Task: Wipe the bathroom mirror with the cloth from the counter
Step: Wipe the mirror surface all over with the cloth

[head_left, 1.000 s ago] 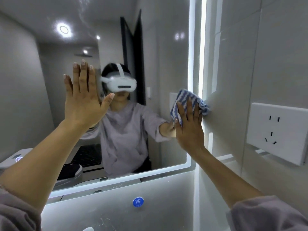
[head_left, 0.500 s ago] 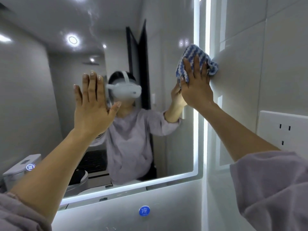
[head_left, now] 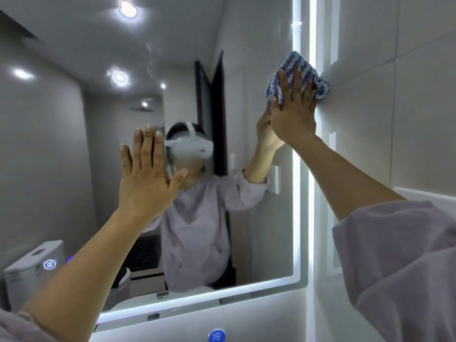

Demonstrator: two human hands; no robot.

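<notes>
The bathroom mirror [head_left: 81,149] fills the wall ahead, with a lit strip along its right and bottom edges. My right hand [head_left: 293,112] presses a blue and white striped cloth [head_left: 296,64] flat against the mirror's right edge, high up, where the glass meets the tiled side wall. Part of the cloth bunches out to the right of my fingers. My left hand [head_left: 148,176] rests flat on the glass lower down, near the middle, fingers spread and holding nothing. The mirror reflects a person in a grey top wearing a white headset.
A tiled side wall [head_left: 394,107] stands close on the right. Below the mirror is a grey panel with a round blue sticker [head_left: 216,336]. A white toilet tank [head_left: 32,265] with a glowing button shows in the reflection at the lower left.
My right hand has slid the cloth upward along the mirror's right edge. My left hand has stayed flat on the glass. The view has tilted up, so the wall socket is out of sight.
</notes>
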